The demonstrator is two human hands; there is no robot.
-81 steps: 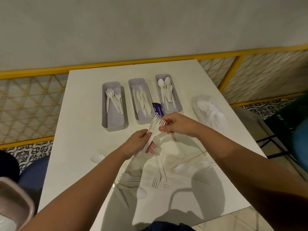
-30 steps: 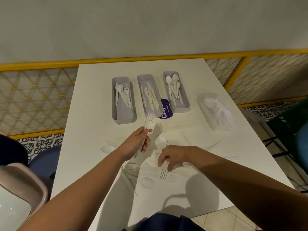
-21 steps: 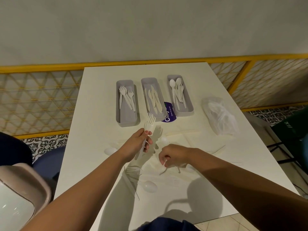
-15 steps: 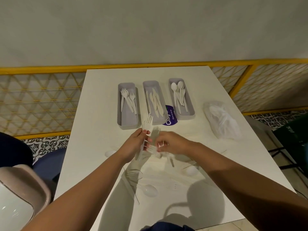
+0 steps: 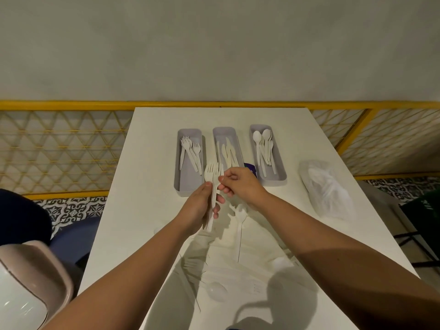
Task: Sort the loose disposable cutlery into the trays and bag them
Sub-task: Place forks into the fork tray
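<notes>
We note the left hand (image 5: 202, 208) curled round a bunch of white forks (image 5: 212, 173), tines up, held just in front of the fork tray (image 5: 188, 184). The right hand (image 5: 240, 184) has its fingers curled, thumb and forefinger pinching the forks at the neck. Loose cutlery (image 5: 239, 225) lies on the worktop (image 5: 147, 163) under our forearms, with the plastic bag (image 5: 326, 191) off right.
</notes>
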